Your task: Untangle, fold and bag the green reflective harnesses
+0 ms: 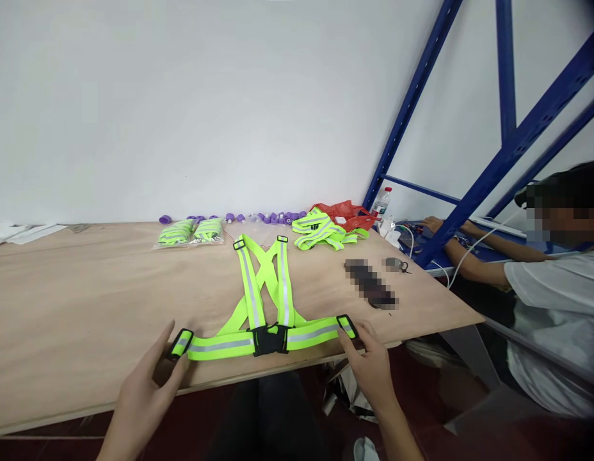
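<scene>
A neon-yellow reflective vest (286, 291) made of elastic straps with grey stripes lies spread out on the table, its shoulder straps crossing behind. A black buckle (271, 340) joins its waist belt at the front. My left hand (148, 387) is at the belt's left end, thumb and fingers around the strap by the black slider (182, 343); the fingers behind it are partly hidden. At the right end, my right hand (371, 362) pinches the strap beside another black slider (347, 326).
Packed vests (176, 234) in clear bags, purple rolls (278, 218), loose yellow straps (321, 230), a red bag (347, 214) and a bottle (381, 203) line the back of the wooden table (86, 307). A blue rack (508, 144) and a seated person (556, 307) are at right.
</scene>
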The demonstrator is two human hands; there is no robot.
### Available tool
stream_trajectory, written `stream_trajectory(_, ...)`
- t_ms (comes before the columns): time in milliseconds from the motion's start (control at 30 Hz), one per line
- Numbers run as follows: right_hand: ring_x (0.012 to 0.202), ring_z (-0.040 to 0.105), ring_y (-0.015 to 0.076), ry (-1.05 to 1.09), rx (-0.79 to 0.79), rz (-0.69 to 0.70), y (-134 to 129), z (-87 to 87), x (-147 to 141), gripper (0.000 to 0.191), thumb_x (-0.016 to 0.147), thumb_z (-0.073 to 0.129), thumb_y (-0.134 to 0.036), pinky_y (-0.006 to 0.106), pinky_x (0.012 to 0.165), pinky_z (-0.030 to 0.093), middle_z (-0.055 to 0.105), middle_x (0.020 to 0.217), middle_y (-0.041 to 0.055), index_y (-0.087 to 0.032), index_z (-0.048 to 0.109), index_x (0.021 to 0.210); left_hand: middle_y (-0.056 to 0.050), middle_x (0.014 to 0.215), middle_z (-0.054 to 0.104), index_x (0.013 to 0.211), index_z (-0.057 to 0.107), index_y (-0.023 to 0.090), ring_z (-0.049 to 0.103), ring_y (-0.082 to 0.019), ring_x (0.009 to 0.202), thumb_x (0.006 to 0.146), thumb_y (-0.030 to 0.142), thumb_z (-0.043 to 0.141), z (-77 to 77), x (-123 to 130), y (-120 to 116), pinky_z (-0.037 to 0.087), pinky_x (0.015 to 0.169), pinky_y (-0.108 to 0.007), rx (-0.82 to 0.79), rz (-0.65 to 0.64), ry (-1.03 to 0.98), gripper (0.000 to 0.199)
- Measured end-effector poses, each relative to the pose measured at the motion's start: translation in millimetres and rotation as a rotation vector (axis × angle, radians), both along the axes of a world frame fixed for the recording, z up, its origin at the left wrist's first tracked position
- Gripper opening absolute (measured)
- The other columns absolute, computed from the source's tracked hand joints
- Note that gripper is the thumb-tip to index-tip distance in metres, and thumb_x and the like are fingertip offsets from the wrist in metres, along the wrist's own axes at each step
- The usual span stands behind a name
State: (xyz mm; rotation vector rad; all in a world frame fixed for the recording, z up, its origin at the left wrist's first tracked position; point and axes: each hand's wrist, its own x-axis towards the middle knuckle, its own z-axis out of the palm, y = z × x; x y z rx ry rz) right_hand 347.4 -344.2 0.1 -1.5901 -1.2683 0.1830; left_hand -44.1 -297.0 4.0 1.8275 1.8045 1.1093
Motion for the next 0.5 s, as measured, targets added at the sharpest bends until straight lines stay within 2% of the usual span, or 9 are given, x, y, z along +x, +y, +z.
stream_trajectory(67,0.094,0.07,0.0256,0.003,0.025,-0.023,0.6,-1.9,-3.9,0.035,0.088,0.06,-0.044,0.032,0.078,0.058,0.074,0.102,0.0127,-0.016,0.075,0.103,-0.004,0.094,0.074,0.134,0.061,0.02,0.069,-0.021,0.077,0.081,0.063,0.059,0.1,9.9,-1.7,0.054,0.062,-0.026,0.012,0.032,-0.073,0.068)
stream_trajectory(133,0.092,0.071,0.0248,0.022,0.003,-0.04,0.1,-3.7,-8.7,0.04,0.09,0.058,-0.044,0.031,0.075,0.058,0.074,0.109,0.0137,-0.016,0.072,0.115,-0.004,0.094,0.072,0.126,0.066,0.021,0.069,-0.02,0.08,0.081,0.063,0.059,0.0,17.2,-0.6,0.054,0.064,-0.025,0.018,0.011,-0.095,0.062)
stream_trajectory(267,0.09,0.072,0.0234,0.023,-0.044,-0.067,-1.9,-5.0,-17.1,0.049,0.093,0.054,-0.045,0.029,0.069,0.058,0.073,0.114,0.014,-0.017,0.063,0.133,-0.004,0.091,0.07,0.129,0.064,0.022,0.068,-0.022,0.08,0.083,0.063,0.056,-3.3,22.3,6.4,0.052,0.067,-0.028,0.023,0.012,0.035,0.062)
stream_trajectory(400,0.095,0.071,0.0251,0.006,-0.062,-0.073,-1.8,-4.0,-19.5,0.05,0.094,0.053,-0.045,0.032,0.07,0.059,0.073,0.115,0.0142,-0.018,0.062,0.135,-0.007,0.095,0.071,0.117,0.07,0.022,0.066,-0.026,0.087,0.088,0.06,0.05,-6.1,22.2,11.0,0.05,0.072,-0.033,0.019,0.004,0.207,0.052)
stream_trajectory(500,0.101,0.07,0.0273,-0.015,-0.066,-0.067,-1.5,-4.1,-18.8,0.049,0.093,0.054,-0.046,0.036,0.075,0.06,0.069,0.126,0.0151,-0.02,0.062,0.134,-0.007,0.097,0.071,0.115,0.07,0.021,0.065,-0.026,0.09,0.092,0.058,0.046,-4.6,24.4,11.6,0.049,0.075,-0.033,0.024,-0.035,0.202,0.05)
